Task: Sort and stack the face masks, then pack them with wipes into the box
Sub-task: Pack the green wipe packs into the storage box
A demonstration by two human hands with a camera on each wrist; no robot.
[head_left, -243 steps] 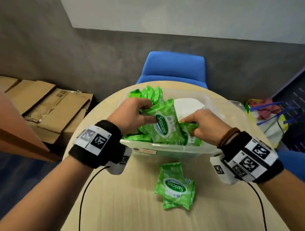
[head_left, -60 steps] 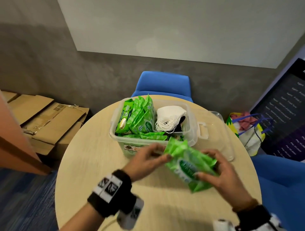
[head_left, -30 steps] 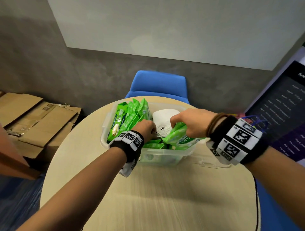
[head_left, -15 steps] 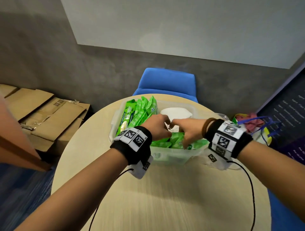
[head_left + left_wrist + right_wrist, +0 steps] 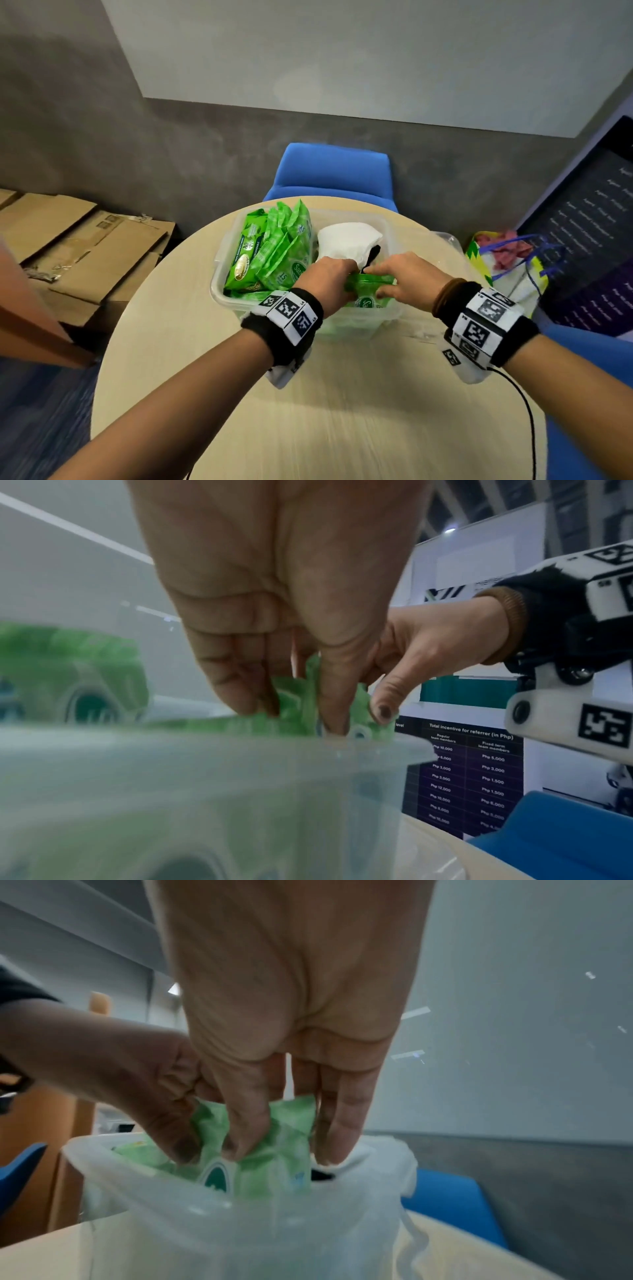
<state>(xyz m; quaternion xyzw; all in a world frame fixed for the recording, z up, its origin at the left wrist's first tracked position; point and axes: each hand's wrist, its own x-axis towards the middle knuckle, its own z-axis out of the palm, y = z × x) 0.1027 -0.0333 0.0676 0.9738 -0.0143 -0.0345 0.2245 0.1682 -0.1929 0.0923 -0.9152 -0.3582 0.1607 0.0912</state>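
Note:
A clear plastic box [image 5: 222,294] stands on the round table, with several green wipes packs [image 5: 274,253] upright along its left side and a white stack of face masks [image 5: 346,240] at the back right. Both hands reach into the front right of the box. My left hand [image 5: 329,277] and my right hand [image 5: 394,277] both pinch the top of one green wipes pack [image 5: 368,286], which stands on edge just inside the front wall. In the wrist views thumb and fingers of each hand [image 5: 294,704] [image 5: 270,1139] clamp that pack [image 5: 274,1156] [image 5: 298,710].
A blue chair [image 5: 332,174] stands behind the table [image 5: 342,411]. The box's clear lid [image 5: 445,240] lies to the right of the box. Flattened cardboard [image 5: 85,246] lies on the floor at left, a colourful bag [image 5: 507,260] at right. Wrist cables trail over the near table.
Both hands carried the wipes pack from above the table into the box, and over the last half second lowered it further at the front right.

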